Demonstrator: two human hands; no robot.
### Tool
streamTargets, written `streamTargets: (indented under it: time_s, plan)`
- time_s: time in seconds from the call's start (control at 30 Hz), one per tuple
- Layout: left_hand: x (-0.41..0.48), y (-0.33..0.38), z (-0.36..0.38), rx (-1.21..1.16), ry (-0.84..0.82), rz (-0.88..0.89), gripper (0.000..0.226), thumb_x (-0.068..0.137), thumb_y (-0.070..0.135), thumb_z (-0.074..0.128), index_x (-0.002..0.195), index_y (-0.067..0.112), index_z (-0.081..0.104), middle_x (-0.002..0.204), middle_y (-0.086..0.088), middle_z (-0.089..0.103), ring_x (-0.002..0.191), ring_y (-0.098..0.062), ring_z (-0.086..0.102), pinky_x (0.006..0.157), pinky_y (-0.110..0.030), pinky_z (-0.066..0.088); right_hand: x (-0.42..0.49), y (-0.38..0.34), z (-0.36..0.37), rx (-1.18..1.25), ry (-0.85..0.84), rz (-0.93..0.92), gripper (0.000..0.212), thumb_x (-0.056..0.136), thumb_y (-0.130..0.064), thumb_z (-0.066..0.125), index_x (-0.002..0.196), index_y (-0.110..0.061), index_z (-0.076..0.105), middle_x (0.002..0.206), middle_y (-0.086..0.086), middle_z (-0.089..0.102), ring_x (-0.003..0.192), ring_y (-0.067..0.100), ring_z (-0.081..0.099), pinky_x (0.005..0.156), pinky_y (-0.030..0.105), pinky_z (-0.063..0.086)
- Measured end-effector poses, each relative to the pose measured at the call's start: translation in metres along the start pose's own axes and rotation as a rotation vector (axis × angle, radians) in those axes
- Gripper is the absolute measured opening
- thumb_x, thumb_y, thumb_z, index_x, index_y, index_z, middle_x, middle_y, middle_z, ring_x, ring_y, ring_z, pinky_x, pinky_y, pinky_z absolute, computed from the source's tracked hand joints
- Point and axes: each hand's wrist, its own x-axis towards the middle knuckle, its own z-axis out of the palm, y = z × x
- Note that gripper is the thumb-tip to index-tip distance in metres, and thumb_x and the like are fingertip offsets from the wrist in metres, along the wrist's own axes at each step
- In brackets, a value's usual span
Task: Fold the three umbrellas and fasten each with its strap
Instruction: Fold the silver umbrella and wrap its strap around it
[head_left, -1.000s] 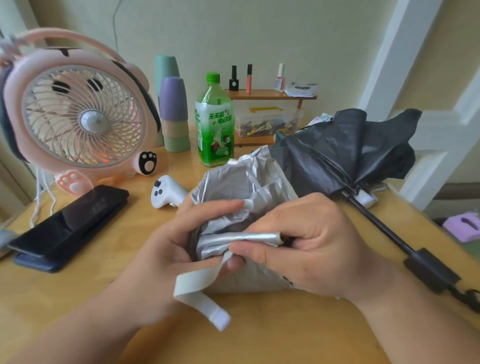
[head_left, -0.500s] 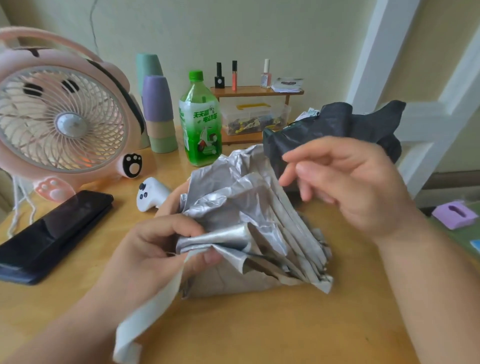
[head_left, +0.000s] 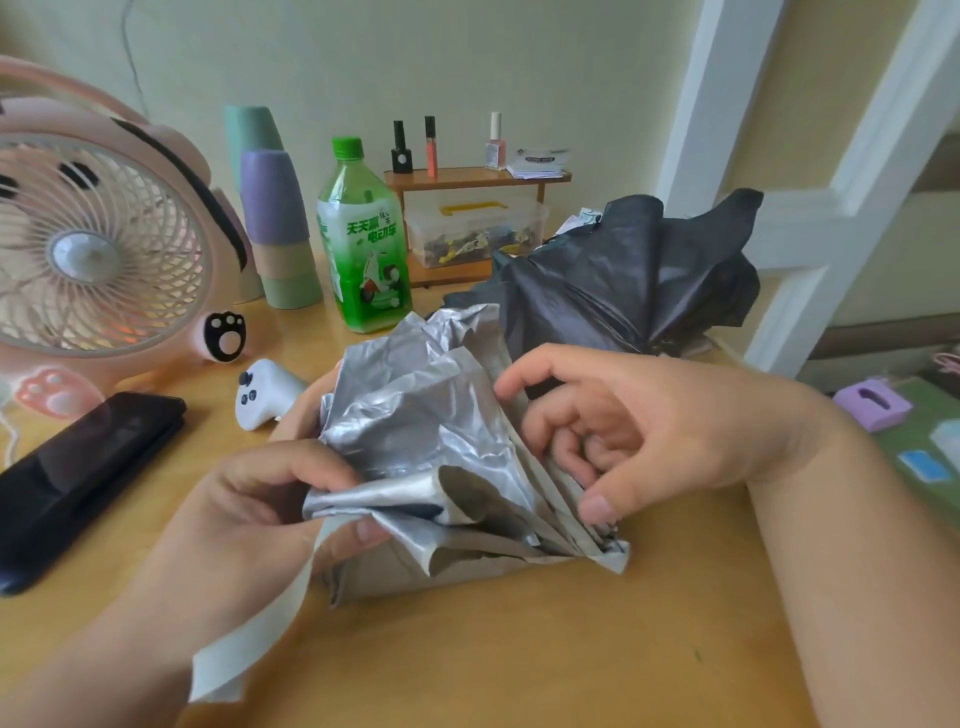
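A crumpled silver umbrella (head_left: 441, 447) lies on the wooden table (head_left: 519, 649) in front of me. My left hand (head_left: 249, 519) pinches a bunched fold of its silver canopy, and the pale strap (head_left: 260, 629) hangs down under that hand. My right hand (head_left: 639, 431) sits at the umbrella's right side, fingers curled in among the pleats, thumb down near the rib tips. Behind it lies a black umbrella (head_left: 634, 275), loosely gathered, touched by neither hand. A third umbrella is out of sight.
A pink fan (head_left: 98, 254) stands at the left, with a black phone (head_left: 78, 483) and a white controller (head_left: 262, 392) in front. Stacked cups (head_left: 275, 218), a green bottle (head_left: 363, 244) and a small wooden shelf (head_left: 467, 182) line the back. A white post (head_left: 810, 208) rises on the right.
My right hand let go of the silver fold, lifted away, then came back down onto the umbrella's right side. The left hand kept its pinch. The camera turned slightly.
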Motion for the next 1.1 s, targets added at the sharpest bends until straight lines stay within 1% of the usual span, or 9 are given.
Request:
streamTargets:
  time_s: [0.23, 0.37, 0.47, 0.53, 0.63, 0.77, 0.87, 1.0, 1.1]
  plan:
    - [-0.001, 0.002, 0.001, -0.031, -0.009, -0.014, 0.043, 0.055, 0.043, 0.098, 0.061, 0.011, 0.071, 0.120, -0.007, 0.066, 0.123, -0.029, 0.062, 0.093, -0.037, 0.055, 0.019, -0.002, 0.019, -0.154, 0.189, -0.010, 0.083, 0.083, 0.002, 0.076, 0.146, -0.039, 0.040, 0.094, 0.007, 0.070, 0.064, 0.012, 0.051, 0.061, 0.024, 0.045]
    - [0.000, 0.007, 0.003, -0.067, -0.040, -0.022, 0.041, 0.054, 0.045, 0.098, 0.060, 0.014, 0.073, 0.127, -0.005, 0.067, 0.124, -0.017, 0.062, 0.090, -0.025, 0.054, 0.036, -0.002, 0.031, -0.162, 0.437, -0.074, 0.094, 0.081, -0.011, 0.084, 0.150, -0.048, 0.032, 0.089, 0.004, 0.071, 0.058, 0.005, 0.050, 0.062, 0.023, 0.045]
    - [0.000, 0.009, 0.004, -0.040, -0.074, -0.010, 0.036, 0.056, 0.046, 0.097, 0.063, 0.018, 0.075, 0.138, -0.002, 0.062, 0.131, -0.015, 0.057, 0.095, -0.022, 0.051, 0.056, -0.001, 0.041, -0.451, 0.703, -0.160, 0.078, 0.089, -0.030, 0.077, 0.147, -0.047, 0.028, 0.086, -0.008, 0.063, 0.070, 0.007, 0.055, 0.073, 0.037, 0.052]
    - [0.001, 0.010, 0.005, -0.040, -0.092, 0.002, 0.031, 0.058, 0.045, 0.096, 0.064, 0.021, 0.076, 0.139, 0.001, 0.061, 0.130, -0.015, 0.059, 0.095, -0.022, 0.051, 0.069, -0.006, 0.039, -0.688, 0.854, -0.314, 0.070, 0.094, -0.015, 0.069, 0.147, -0.038, 0.029, 0.091, -0.010, 0.057, 0.075, 0.010, 0.050, 0.073, 0.047, 0.051]
    - [0.001, 0.011, 0.005, -0.045, -0.124, 0.001, 0.024, 0.064, 0.035, 0.095, 0.068, 0.020, 0.077, 0.128, 0.001, 0.067, 0.116, -0.015, 0.067, 0.089, -0.023, 0.054, 0.085, -0.021, 0.032, -0.887, 0.965, -0.614, 0.059, 0.093, 0.004, 0.057, 0.143, -0.022, 0.037, 0.099, 0.006, 0.058, 0.083, 0.022, 0.051, 0.073, 0.050, 0.048]
    - [-0.001, 0.011, 0.004, -0.088, -0.126, -0.103, 0.026, 0.060, 0.041, 0.095, 0.067, 0.023, 0.077, 0.071, 0.000, 0.071, 0.066, -0.014, 0.062, 0.063, -0.022, 0.052, 0.100, -0.042, 0.023, -1.106, 0.963, -0.883, 0.023, 0.097, 0.003, 0.061, 0.115, -0.010, 0.068, 0.084, 0.012, 0.063, 0.077, 0.034, 0.056, 0.069, 0.049, 0.043]
    - [0.000, 0.008, 0.000, -0.054, -0.090, -0.113, 0.024, 0.059, 0.036, 0.097, 0.065, 0.024, 0.076, 0.068, -0.003, 0.070, 0.065, -0.018, 0.060, 0.064, -0.027, 0.051, 0.109, -0.050, 0.011, -1.051, 0.918, -0.903, 0.019, 0.089, 0.003, 0.071, 0.072, -0.007, 0.072, 0.065, 0.005, 0.056, 0.065, 0.027, 0.049, 0.064, 0.040, 0.037]
    - [0.003, 0.009, -0.003, -0.035, -0.061, -0.062, 0.015, 0.064, 0.016, 0.087, 0.063, 0.027, 0.076, 0.079, 0.009, 0.067, 0.074, -0.007, 0.063, 0.070, -0.019, 0.051, 0.103, -0.043, 0.009, -0.648, 0.793, -0.733, 0.015, 0.075, 0.003, 0.073, 0.064, -0.006, 0.067, 0.058, -0.001, 0.054, 0.057, 0.014, 0.047, 0.054, 0.028, 0.037]
    - [0.006, 0.004, -0.003, -0.055, 0.016, -0.039, 0.012, 0.065, 0.020, 0.087, 0.067, 0.022, 0.075, 0.084, 0.003, 0.063, 0.078, -0.009, 0.061, 0.073, -0.019, 0.050, 0.098, -0.036, 0.014, -0.288, 0.890, -0.521, 0.021, 0.077, -0.009, 0.083, 0.064, -0.016, 0.068, 0.062, 0.003, 0.062, 0.058, 0.001, 0.049, 0.053, 0.019, 0.042]
